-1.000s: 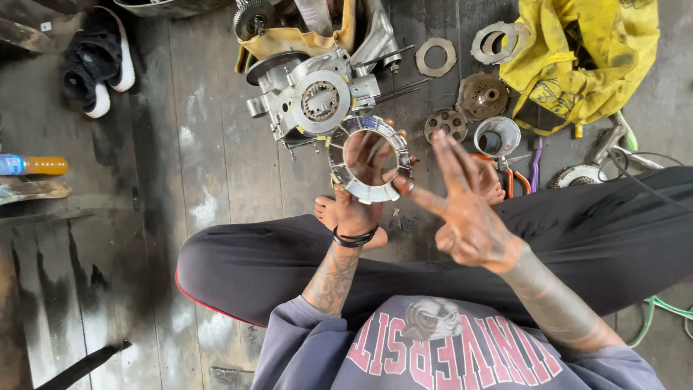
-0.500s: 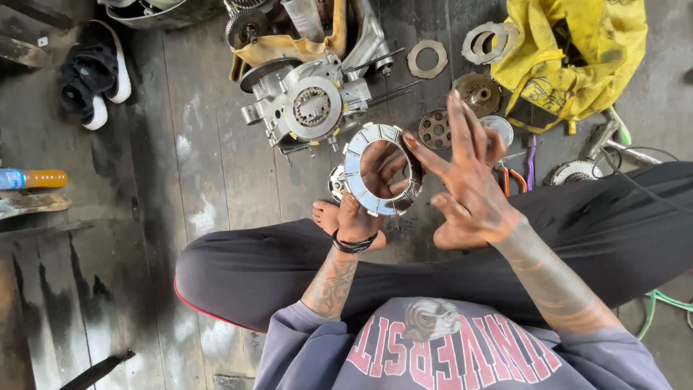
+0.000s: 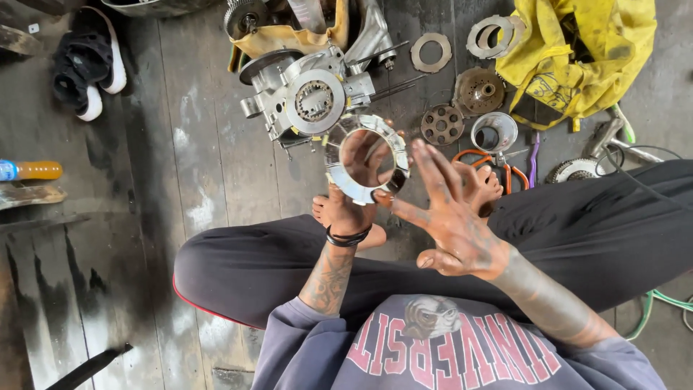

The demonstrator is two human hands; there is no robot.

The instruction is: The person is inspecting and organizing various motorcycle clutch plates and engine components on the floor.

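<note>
Since a moment ago you have raised the metal ring [image 3: 366,157] a little and turned its open bore more squarely toward your eyes. Your left hand [image 3: 351,209] holds it from below, grip closed on the lower rim, with the fingers showing through the hole. Your right hand [image 3: 451,217] is spread open, one fingertip touching the ring's lower right edge and the others fanned clear of it.

You hold one ring. On the plank floor [image 3: 180,144] beyond it stands one engine case [image 3: 310,97], just behind the ring. To its right lie two flat washers-like plates [image 3: 431,52] and [image 3: 491,35], one drilled disc [image 3: 442,124], one domed hub [image 3: 480,90] and one small cup [image 3: 494,132]. One pair of orange-handled pliers [image 3: 505,170] lies by your foot, near one toothed sprocket [image 3: 574,171]. One yellow bag [image 3: 577,50] fills the top right corner.

Bare boards stretch to your left, bounded by one pair of shoes [image 3: 90,68] and one bottle [image 3: 29,170] at the edge.
</note>
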